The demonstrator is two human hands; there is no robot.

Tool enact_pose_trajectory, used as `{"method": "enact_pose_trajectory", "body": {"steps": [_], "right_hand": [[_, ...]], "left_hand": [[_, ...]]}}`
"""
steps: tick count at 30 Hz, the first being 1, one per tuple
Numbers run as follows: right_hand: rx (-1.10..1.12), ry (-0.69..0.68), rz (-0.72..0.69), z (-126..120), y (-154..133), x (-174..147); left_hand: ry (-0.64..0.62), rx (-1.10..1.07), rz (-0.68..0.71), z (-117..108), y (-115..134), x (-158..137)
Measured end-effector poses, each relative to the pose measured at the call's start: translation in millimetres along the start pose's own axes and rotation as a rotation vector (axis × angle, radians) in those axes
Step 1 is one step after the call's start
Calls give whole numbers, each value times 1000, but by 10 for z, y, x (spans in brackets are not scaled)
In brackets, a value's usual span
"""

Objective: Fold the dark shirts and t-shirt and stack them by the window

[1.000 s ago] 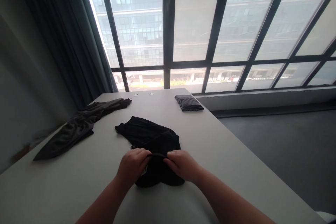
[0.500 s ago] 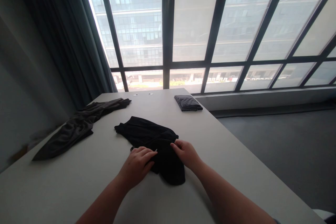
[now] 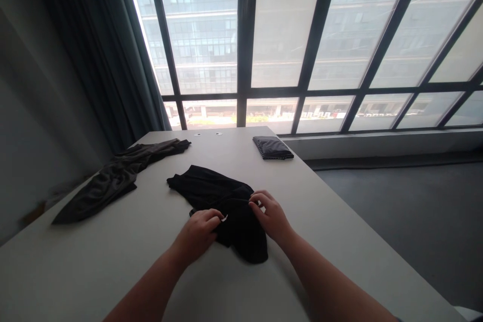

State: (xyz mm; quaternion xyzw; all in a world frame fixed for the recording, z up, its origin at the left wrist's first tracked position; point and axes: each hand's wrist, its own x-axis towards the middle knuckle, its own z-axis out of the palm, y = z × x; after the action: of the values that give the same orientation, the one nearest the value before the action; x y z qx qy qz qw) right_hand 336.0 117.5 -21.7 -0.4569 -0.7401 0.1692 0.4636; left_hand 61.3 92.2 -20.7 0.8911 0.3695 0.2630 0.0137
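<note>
A black garment [image 3: 215, 188] lies in a partly folded heap on the white table, its kind unclear. At its near left edge my left hand [image 3: 202, 231] is closed on the cloth, fingers bent down. A small white tag [image 3: 225, 218] shows beside those fingertips. My right hand [image 3: 270, 215] is at the garment's right edge, thumb and forefinger curled together on the cloth and the other fingers loosely bent. The fingertips of both hands are partly hidden.
A dark grey-brown garment [image 3: 113, 173] is spread along the table's left side. Near the far right edge sits a folded dark cloth [image 3: 273, 147] with a striped border. The white table [image 3: 211, 287] reaches toward the windows; a dark curtain [image 3: 124, 60] hangs at left.
My right hand's fingers have loosened and lifted slightly at the garment's edge. The left fingertips have shifted a little, showing more of the white tag. The view has moved slightly.
</note>
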Motion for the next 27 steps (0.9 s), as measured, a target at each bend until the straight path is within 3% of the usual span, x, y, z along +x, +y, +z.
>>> {"method": "enact_pose_trajectory", "body": {"steps": [4, 6, 9, 14, 19, 23, 27], "right_hand": [[125, -155, -261, -61, -220, -69], [104, -218, -312, -44, -301, -116], [36, -192, -337, 0, -354, -162], [-49, -180, -403, -18, -364, -168], [12, -138, -507, -78, -348, -163], [21, -72, -385, -94, -319, -155], [70, -161, -236, -83, -277, -147]], "left_hand": [[265, -11, -40, -65, 34, -3], [371, 3, -51, -109, 72, -7], [440, -9, -22, -155, 128, 0], [437, -117, 123, -143, 177, 11], [472, -145, -53, -91, 141, -37], [416, -227, -127, -56, 100, -46], [286, -320, -182, -30, 76, -59]]}}
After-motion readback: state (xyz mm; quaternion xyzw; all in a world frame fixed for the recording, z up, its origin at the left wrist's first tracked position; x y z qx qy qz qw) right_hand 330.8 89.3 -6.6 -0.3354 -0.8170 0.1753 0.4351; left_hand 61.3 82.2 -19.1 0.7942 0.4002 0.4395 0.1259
